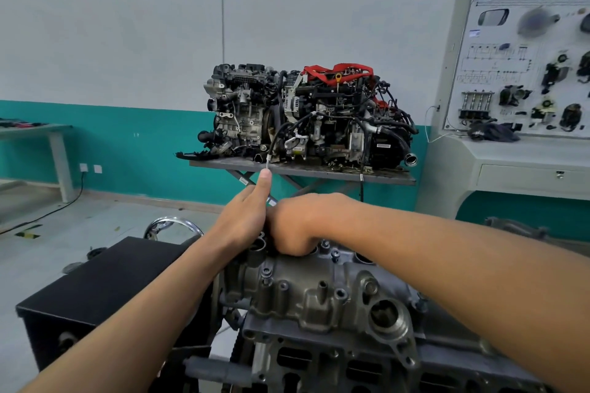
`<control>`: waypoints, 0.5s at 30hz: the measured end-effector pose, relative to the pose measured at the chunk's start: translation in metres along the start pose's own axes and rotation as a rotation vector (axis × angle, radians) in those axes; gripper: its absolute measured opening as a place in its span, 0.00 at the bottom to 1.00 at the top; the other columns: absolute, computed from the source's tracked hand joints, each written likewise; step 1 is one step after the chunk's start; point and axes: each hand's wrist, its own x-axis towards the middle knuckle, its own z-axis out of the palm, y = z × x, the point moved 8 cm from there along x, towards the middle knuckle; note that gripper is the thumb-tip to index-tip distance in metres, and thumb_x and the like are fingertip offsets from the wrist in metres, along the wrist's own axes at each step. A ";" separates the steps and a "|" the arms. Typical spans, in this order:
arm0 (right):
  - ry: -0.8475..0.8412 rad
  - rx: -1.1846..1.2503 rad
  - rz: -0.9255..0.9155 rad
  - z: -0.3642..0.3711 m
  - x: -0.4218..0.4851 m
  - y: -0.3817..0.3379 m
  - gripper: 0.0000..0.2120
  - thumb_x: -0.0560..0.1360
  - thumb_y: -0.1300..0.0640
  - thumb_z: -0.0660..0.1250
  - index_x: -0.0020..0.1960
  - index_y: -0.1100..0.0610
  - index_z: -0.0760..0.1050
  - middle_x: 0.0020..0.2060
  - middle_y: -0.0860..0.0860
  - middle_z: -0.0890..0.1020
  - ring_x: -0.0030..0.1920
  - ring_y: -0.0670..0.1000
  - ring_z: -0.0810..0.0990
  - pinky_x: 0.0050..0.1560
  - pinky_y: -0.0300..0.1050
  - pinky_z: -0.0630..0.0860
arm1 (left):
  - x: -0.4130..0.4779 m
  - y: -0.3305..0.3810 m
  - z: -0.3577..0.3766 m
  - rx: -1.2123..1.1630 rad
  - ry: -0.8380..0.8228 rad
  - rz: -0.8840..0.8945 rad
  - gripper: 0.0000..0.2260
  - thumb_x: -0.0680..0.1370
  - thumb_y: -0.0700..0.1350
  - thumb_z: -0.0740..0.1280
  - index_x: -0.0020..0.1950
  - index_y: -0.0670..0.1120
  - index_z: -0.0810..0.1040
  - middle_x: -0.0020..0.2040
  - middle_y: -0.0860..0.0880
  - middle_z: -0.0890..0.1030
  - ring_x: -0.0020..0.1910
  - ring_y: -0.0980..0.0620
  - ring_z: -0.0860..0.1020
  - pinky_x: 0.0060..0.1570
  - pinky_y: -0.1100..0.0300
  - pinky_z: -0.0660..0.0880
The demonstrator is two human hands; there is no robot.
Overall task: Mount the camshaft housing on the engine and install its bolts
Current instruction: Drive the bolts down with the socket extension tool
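The grey camshaft housing (319, 293) lies on top of the engine (319, 360) right below me. Bolt heads (335, 254) stand in its upper face. Both hands meet at its far end. My left hand (245, 217) reaches over that end with the thumb straight up and the fingers pointing away, its side against my right hand. My right hand (297, 223) is curled into a fist with the knuckles up, resting on the housing. Whatever its fingers enclose is hidden.
A black box (105, 284) of the engine stand sits to the left, with a chrome handwheel (166, 223) behind it. Further back, two complete engines (306, 115) stand on a grey table (319, 174). A training panel (526, 67) fills the right; a bench (48, 131) stands far left.
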 end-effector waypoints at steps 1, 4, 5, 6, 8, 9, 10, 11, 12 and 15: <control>0.024 0.005 0.010 0.000 0.000 0.001 0.15 0.79 0.62 0.59 0.63 0.59 0.75 0.38 0.52 0.71 0.32 0.48 0.68 0.32 0.43 0.64 | 0.000 0.000 0.000 -0.004 0.000 0.002 0.29 0.80 0.68 0.46 0.56 0.49 0.76 0.52 0.46 0.77 0.52 0.47 0.74 0.61 0.48 0.69; 0.092 0.088 0.027 -0.005 0.000 0.005 0.15 0.79 0.58 0.59 0.65 0.58 0.74 0.49 0.54 0.80 0.39 0.54 0.71 0.43 0.44 0.68 | 0.001 0.001 -0.001 -0.001 0.015 -0.010 0.32 0.80 0.67 0.45 0.59 0.46 0.78 0.59 0.40 0.80 0.57 0.41 0.77 0.63 0.47 0.69; 0.119 0.122 0.021 -0.007 0.000 0.007 0.14 0.79 0.56 0.61 0.62 0.57 0.75 0.46 0.53 0.80 0.38 0.53 0.72 0.45 0.44 0.68 | 0.001 0.000 -0.002 0.001 0.015 -0.022 0.33 0.80 0.67 0.45 0.63 0.45 0.78 0.62 0.39 0.79 0.62 0.40 0.77 0.65 0.46 0.69; 0.143 0.147 0.012 -0.009 0.001 0.009 0.12 0.78 0.54 0.62 0.59 0.56 0.76 0.41 0.51 0.78 0.36 0.52 0.72 0.46 0.44 0.69 | 0.002 -0.002 -0.002 -0.001 0.010 -0.030 0.35 0.80 0.68 0.45 0.65 0.44 0.77 0.63 0.39 0.79 0.64 0.40 0.76 0.67 0.45 0.68; 0.158 0.161 -0.022 -0.012 0.002 0.008 0.11 0.77 0.55 0.63 0.58 0.56 0.76 0.35 0.47 0.73 0.33 0.49 0.71 0.45 0.44 0.69 | 0.002 -0.003 -0.002 -0.005 0.005 -0.040 0.35 0.80 0.68 0.45 0.66 0.44 0.77 0.63 0.39 0.79 0.64 0.40 0.76 0.67 0.46 0.69; 0.141 0.144 -0.039 -0.012 0.002 0.006 0.13 0.78 0.57 0.62 0.60 0.57 0.75 0.36 0.48 0.72 0.34 0.49 0.70 0.45 0.44 0.68 | 0.002 -0.002 -0.003 -0.004 0.011 -0.043 0.35 0.80 0.68 0.46 0.66 0.44 0.77 0.62 0.39 0.79 0.63 0.41 0.76 0.67 0.46 0.69; 0.110 0.110 -0.048 -0.010 0.002 0.003 0.14 0.78 0.59 0.61 0.62 0.60 0.75 0.38 0.51 0.72 0.35 0.51 0.69 0.46 0.44 0.67 | 0.002 -0.002 -0.003 -0.007 0.019 -0.044 0.35 0.80 0.68 0.46 0.65 0.44 0.77 0.62 0.40 0.79 0.62 0.42 0.76 0.68 0.46 0.69; 0.061 0.067 -0.049 -0.008 0.001 0.000 0.13 0.78 0.61 0.60 0.60 0.63 0.75 0.42 0.54 0.74 0.37 0.52 0.68 0.46 0.44 0.66 | 0.001 -0.001 -0.003 -0.013 0.022 -0.045 0.34 0.80 0.68 0.46 0.65 0.44 0.77 0.62 0.41 0.79 0.61 0.44 0.76 0.68 0.46 0.69; 0.010 0.022 -0.050 -0.004 0.001 -0.003 0.11 0.78 0.63 0.59 0.57 0.66 0.76 0.45 0.58 0.75 0.39 0.53 0.68 0.47 0.45 0.66 | 0.000 0.000 -0.003 -0.018 0.020 -0.045 0.34 0.80 0.68 0.46 0.66 0.44 0.77 0.62 0.41 0.79 0.62 0.44 0.76 0.69 0.45 0.68; -0.059 -0.101 -0.024 -0.002 0.005 -0.008 0.11 0.77 0.66 0.59 0.55 0.64 0.77 0.45 0.58 0.72 0.45 0.55 0.68 0.50 0.48 0.69 | -0.002 0.004 -0.002 -0.001 0.012 -0.037 0.34 0.81 0.67 0.46 0.69 0.43 0.75 0.65 0.41 0.78 0.65 0.44 0.75 0.69 0.46 0.67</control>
